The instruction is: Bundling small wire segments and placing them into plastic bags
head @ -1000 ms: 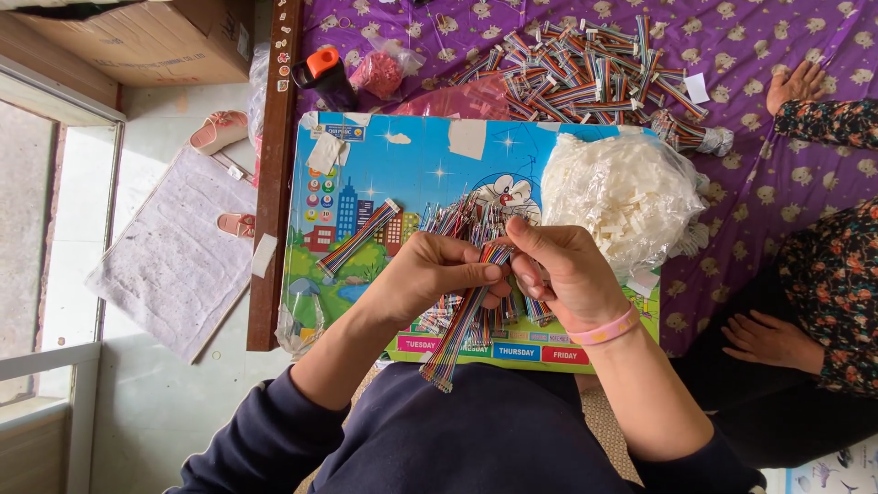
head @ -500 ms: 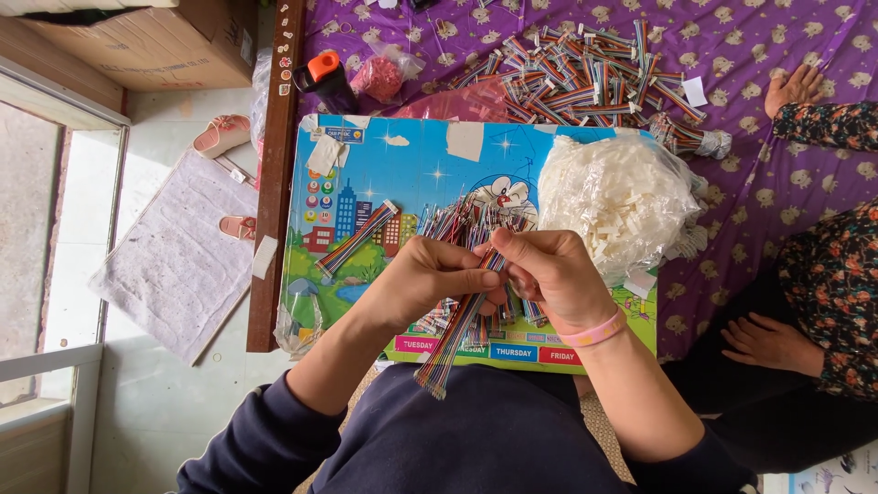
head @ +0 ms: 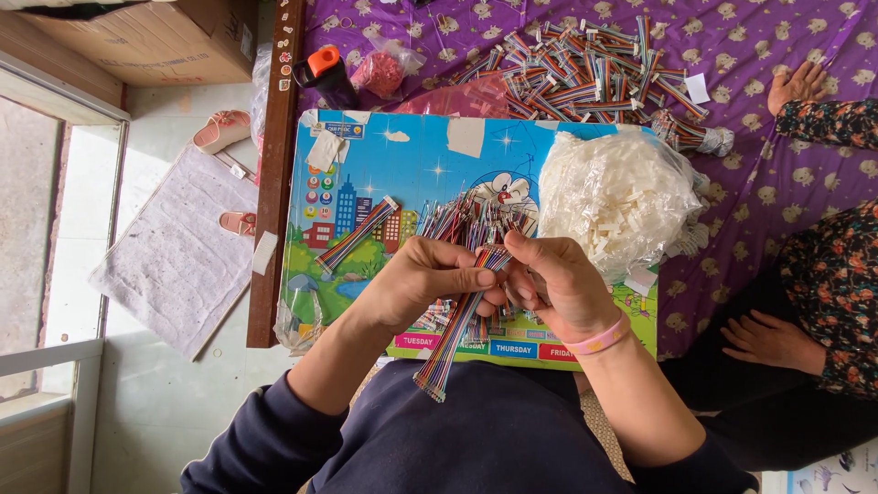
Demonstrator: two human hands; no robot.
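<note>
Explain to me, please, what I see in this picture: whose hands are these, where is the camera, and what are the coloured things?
The camera sits on a person's head and looks down, so the two hands in the middle are that person's own. The left hand and right hand together hold a flat rainbow ribbon cable, which hangs toward the lap. Under them lies a colourful cartoon board with more loose cables on it and a clear bag of small white parts. Behind it, on the purple cloth, is a pile of bundled cables. At the right sits another person in a flowered sleeve.
</note>
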